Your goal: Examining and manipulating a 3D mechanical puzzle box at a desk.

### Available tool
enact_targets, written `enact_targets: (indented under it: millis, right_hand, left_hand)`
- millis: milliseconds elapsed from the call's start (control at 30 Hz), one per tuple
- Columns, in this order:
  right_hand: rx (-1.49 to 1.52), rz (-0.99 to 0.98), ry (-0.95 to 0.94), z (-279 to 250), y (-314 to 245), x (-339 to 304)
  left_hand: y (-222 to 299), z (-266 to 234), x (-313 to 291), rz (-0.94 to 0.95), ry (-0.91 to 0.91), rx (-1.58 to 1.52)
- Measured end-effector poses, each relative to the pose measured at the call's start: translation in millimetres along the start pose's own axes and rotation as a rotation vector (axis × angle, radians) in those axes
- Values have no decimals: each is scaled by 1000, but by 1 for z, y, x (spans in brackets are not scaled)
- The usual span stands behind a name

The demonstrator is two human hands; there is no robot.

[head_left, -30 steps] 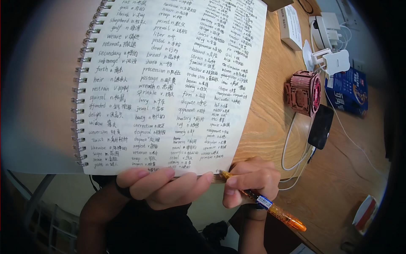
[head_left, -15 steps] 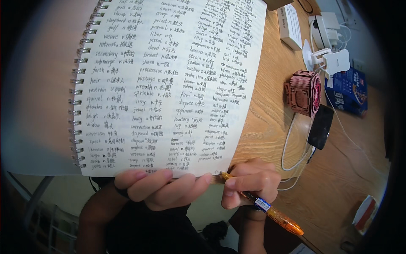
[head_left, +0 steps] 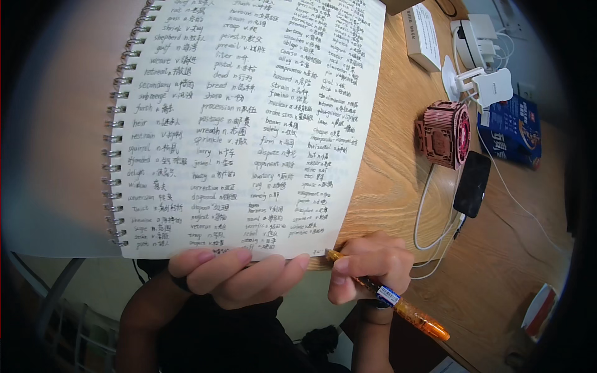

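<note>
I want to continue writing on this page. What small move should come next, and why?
Probably lower the spiral notebook flat onto the wooden desk. The left hand holds its bottom edge up, so the page has no firm support. The right hand grips the orange pen with its tip at the page's lower corner, near the last written lines.

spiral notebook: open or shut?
Open. The spiral notebook shows a handwritten page beside its coil, lower edge held by the left hand.
</note>
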State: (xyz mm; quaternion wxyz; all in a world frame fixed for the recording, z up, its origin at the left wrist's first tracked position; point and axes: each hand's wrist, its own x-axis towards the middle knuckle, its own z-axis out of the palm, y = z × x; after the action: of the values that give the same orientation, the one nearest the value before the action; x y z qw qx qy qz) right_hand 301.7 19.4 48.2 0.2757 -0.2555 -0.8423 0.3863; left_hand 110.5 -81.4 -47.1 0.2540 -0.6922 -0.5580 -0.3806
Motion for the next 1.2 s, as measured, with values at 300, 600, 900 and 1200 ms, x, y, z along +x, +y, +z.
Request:
enact_targets:
  millis: [300,600,900,1200]
  right_hand:
    - [-23,4,-26,-1,-1,3]
    - [5,13,-58,-5,-2,2]
    - [-66,45,-24,3,-3,4]
    - [-10,13,-41,-2,1,1]
  left_hand:
    - [-2,-6,0,13,-59,-2]
    - [-4,0,-2,41,-17,7]
    - [-5,0,-4,48,-33,19]
    - [-6,0,-3,49,-22,19]
